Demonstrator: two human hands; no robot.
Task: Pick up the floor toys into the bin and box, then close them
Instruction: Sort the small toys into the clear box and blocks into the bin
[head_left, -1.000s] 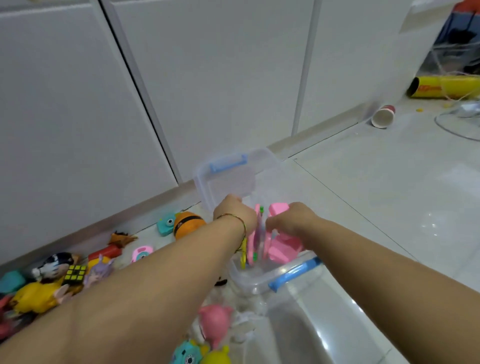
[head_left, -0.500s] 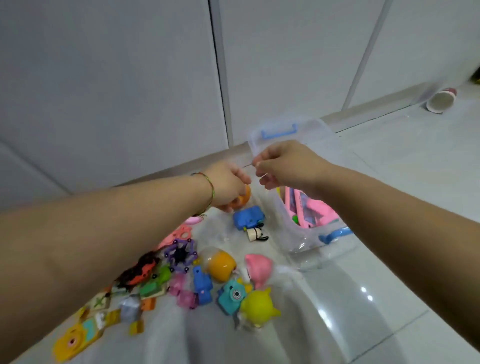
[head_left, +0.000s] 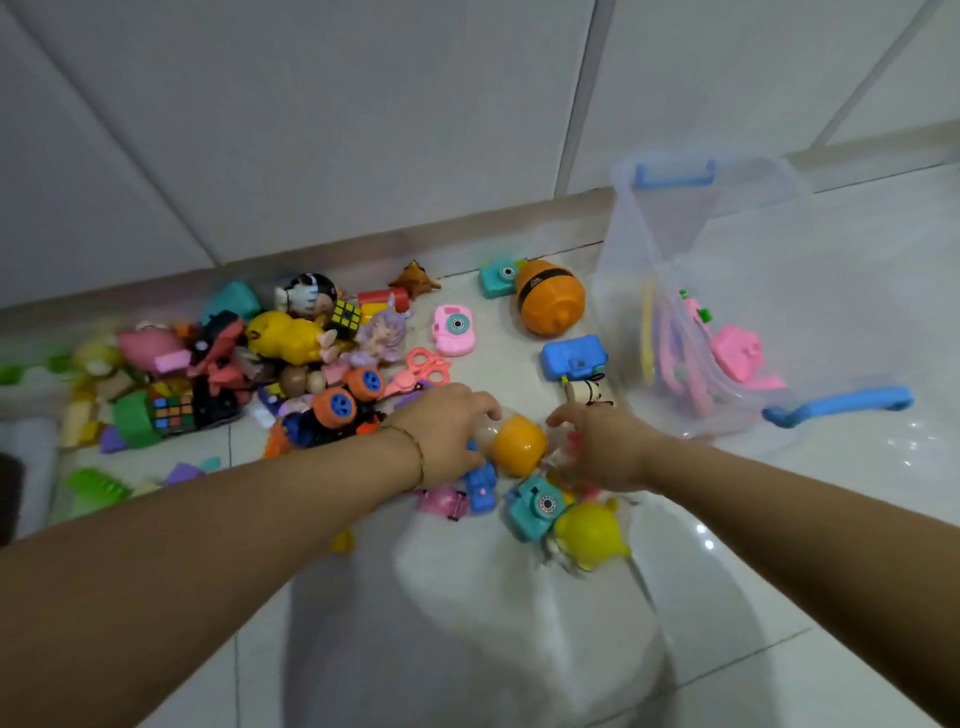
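Observation:
A clear plastic bin (head_left: 753, 218) with blue handles stands on the floor at the right and holds pink toys (head_left: 735, 353). Left of it, toys lie scattered over the white floor. My left hand (head_left: 447, 431) curls around an orange-and-clear capsule ball (head_left: 519, 444) in the middle. My right hand (head_left: 602, 449) comes down just right of the ball, fingers curled over a pink toy (head_left: 571, 441) that it mostly hides.
A dense toy pile (head_left: 291, 338) fills the left. An orange round toy (head_left: 550, 304), a blue camera (head_left: 574, 358), a pink camera (head_left: 454, 330), a teal camera (head_left: 535, 506) and a yellow figure (head_left: 589, 535) lie around my hands. White cabinet doors (head_left: 363, 130) stand behind.
Both hands left the bin, where they had set pink toys, and dropped to the floor toys. The view swung left and down onto the pile.

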